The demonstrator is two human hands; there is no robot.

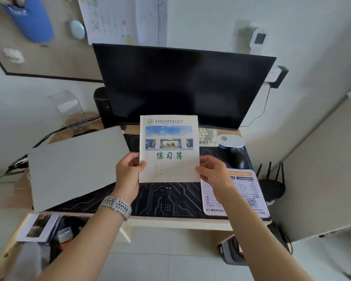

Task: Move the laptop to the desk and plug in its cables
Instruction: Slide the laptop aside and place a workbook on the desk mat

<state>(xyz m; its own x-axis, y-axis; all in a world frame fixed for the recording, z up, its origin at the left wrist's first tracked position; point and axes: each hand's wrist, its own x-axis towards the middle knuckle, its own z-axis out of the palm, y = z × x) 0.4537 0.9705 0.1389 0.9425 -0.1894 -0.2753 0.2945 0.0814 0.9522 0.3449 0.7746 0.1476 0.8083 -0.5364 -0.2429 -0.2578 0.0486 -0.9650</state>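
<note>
Both hands at frame centre pinch one exercise book (169, 149) upright above the desk mat (166, 199): left hand (128, 169) grips its lower left edge, thumb on the cover; right hand (213, 171) grips the lower right edge likewise. Closed grey laptop (77, 167) lies at left centre on the desk (170, 222), tilted, overhanging the left edge. Dark monitor (182, 86) stands behind the book.

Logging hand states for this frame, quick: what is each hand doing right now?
Left hand: pinches the exercise book's lower left edge.
Right hand: grips the exercise book's lower right edge.
</note>
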